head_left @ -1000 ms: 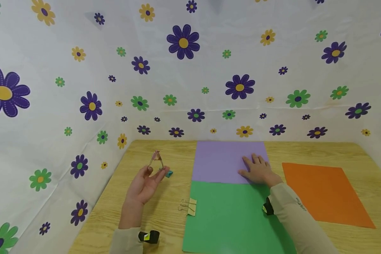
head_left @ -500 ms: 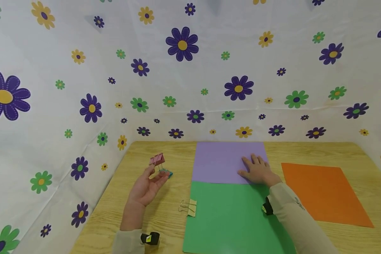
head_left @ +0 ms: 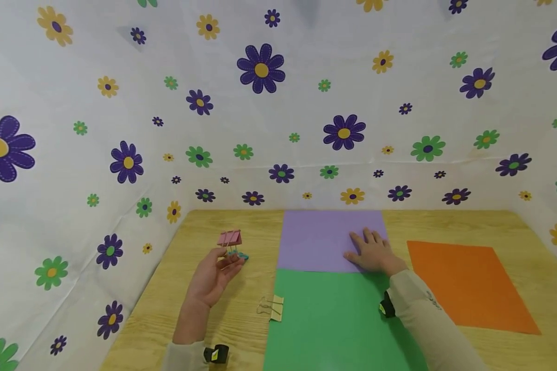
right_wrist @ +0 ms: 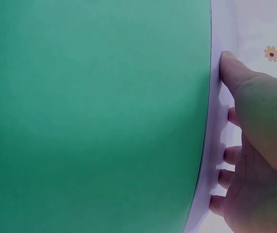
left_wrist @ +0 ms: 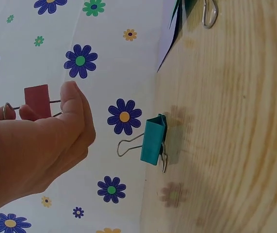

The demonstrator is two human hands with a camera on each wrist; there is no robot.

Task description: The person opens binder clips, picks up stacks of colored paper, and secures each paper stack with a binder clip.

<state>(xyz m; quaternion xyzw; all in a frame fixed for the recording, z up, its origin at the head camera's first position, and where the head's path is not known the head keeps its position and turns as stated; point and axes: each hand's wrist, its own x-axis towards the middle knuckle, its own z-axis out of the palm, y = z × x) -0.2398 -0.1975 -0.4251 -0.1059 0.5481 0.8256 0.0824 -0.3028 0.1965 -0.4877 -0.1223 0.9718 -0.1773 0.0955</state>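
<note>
My left hand [head_left: 212, 278] grips a pink binder clip [head_left: 230, 237] by its wire handles, raised above the table's left side. In the left wrist view the clip's red-looking body [left_wrist: 38, 101] shows beside the thumb and fingers. A teal binder clip [left_wrist: 153, 141] sits on the table just beyond that hand, partly hidden by it in the head view. With fingers spread, my right hand [head_left: 373, 253] rests on the purple paper [head_left: 313, 239]. Green paper [head_left: 334, 319] borders the purple along its near side. A pale yellow binder clip [head_left: 277, 308] is at the green paper's left edge.
An orange sheet [head_left: 471, 286] lies on the wooden table [head_left: 450, 224] to the right, beside my right forearm. A white flower-patterned cloth [head_left: 301, 108] stands as a wall behind the table and along its sides.
The pink binder clip has turned in my left hand, from an edge-on triangle to showing its flat pink side, and sits slightly lower. My right hand stays on the purple paper.
</note>
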